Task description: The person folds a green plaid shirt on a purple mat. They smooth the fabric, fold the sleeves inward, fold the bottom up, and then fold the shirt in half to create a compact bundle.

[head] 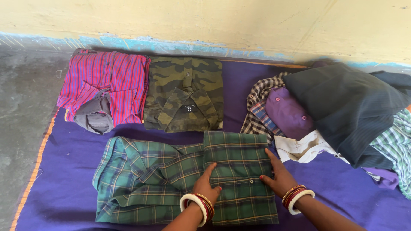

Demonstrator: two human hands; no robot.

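Observation:
A green plaid shirt [171, 179] lies partly folded on a purple blanket [64, 188], its right part doubled over into a flat panel. My left hand [205, 186] rests flat on that panel near its left edge, fingers pointing up. On the panel's right edge my right hand [278, 175] presses down, fingers spread. Both wrists carry red and white bangles. Neither hand grips the cloth.
Behind the plaid shirt lie a folded red-and-blue striped shirt [105, 87] and a folded camouflage shirt [184, 94]. A loose heap of clothes [342, 111] fills the right side. Bare grey floor [23, 102] lies left; a yellow wall [214, 21] stands behind.

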